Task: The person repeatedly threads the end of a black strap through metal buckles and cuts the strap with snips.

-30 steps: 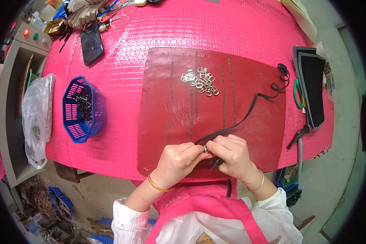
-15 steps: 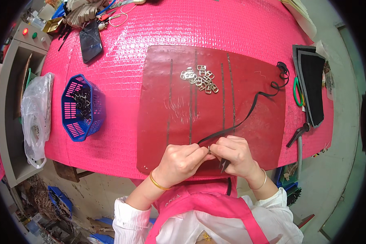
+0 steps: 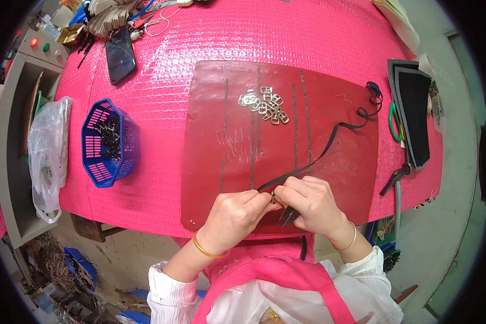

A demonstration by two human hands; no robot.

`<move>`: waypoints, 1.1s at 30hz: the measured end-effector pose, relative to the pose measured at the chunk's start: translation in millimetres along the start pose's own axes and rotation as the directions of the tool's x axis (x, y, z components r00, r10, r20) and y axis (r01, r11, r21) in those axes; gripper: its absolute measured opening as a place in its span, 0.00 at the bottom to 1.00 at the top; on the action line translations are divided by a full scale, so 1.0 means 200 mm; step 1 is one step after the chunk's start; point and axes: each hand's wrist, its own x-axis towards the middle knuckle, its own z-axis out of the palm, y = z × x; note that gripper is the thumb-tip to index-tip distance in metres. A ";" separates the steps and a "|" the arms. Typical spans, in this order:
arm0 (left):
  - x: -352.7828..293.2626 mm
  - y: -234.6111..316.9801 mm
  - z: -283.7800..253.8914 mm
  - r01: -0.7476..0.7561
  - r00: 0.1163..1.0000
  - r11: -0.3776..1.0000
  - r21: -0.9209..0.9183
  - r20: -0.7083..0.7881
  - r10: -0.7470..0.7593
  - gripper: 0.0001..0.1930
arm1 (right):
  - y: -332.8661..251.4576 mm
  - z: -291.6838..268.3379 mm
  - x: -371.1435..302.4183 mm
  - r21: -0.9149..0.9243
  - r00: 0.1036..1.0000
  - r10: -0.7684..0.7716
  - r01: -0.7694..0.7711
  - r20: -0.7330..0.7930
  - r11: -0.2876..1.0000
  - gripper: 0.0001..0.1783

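Note:
Close to the near edge of a dark red mat (image 3: 205,178), my two hands meet fingertip to fingertip. A small metal buckle (image 3: 273,197) shows between them. My left hand (image 3: 238,215) is closed in a pinch at the buckle. My right hand (image 3: 314,204) is closed too, its thumb and finger touching the buckle. A long thin black strap (image 3: 321,158) runs from behind my fingers to a curled end at the mat's right. Dark pointed pieces (image 3: 289,215) stick out under my right hand; whether they are strap ends or a tool I cannot tell. Several silver buckles (image 3: 267,107) lie piled farther back.
Left of the mat stands a blue basket (image 3: 125,154) holding small dark metal pieces. A phone (image 3: 120,55) lies at the back left. Green-handled scissors (image 3: 397,122), pincers (image 3: 396,178) and black sheets (image 3: 413,110) lie on the right. A plastic bag (image 3: 47,154) hangs at the left edge.
Both hands have shifted slightly left, carrying the buckle with them. The right hand has tilted a little, and the near part of the strap has moved along.

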 end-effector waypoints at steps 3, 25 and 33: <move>0.00 -0.01 0.01 -0.028 1.000 0.999 -0.040 -0.006 0.028 0.09 | 0.01 -0.01 0.01 0.021 0.999 -0.040 0.040 0.018 0.999 0.14; 0.05 -0.09 -0.08 0.288 0.940 0.729 -0.621 0.328 -0.091 0.06 | 0.03 -0.10 0.06 0.791 0.944 0.126 -0.324 0.304 0.519 0.06; 0.05 -0.08 -0.07 0.290 0.934 0.761 -0.580 0.346 -0.092 0.07 | -0.05 -0.13 0.07 0.506 0.968 0.205 -0.250 0.144 0.826 0.06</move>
